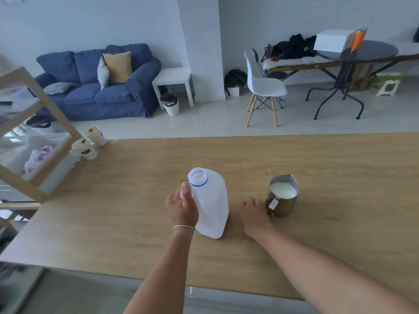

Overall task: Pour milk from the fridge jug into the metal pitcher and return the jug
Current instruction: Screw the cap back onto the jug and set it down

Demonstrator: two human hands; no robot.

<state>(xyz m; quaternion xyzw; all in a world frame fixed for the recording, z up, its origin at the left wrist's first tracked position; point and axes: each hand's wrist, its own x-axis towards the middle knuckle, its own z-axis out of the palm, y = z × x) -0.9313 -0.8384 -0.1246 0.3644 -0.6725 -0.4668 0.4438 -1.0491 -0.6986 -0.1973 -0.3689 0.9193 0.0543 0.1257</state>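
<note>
Far left: wooden shelf frame (34, 105) at the counter's end, with two cream cups (90, 143) tipped beside it on the wooden counter (317, 159). Centre: left hand (182, 207) wrapped around the handle side of the milk jug (210, 205), thumb up near the neck, thin string band at the wrist. Jug base resting on the counter, long axis near vertical with a slight lean, uncapped mouth with blue ring pointing up and a little toward the far left. Just right of the jug: right hand (255, 214), fingers curled loosely at the handle of the metal pitcher (283, 196); firm grasp versus mere contact cannot be told. Pitcher upright on the counter, near the jug but apart from it, spout pointing away toward the room, filled with milk close to the rim.
</note>
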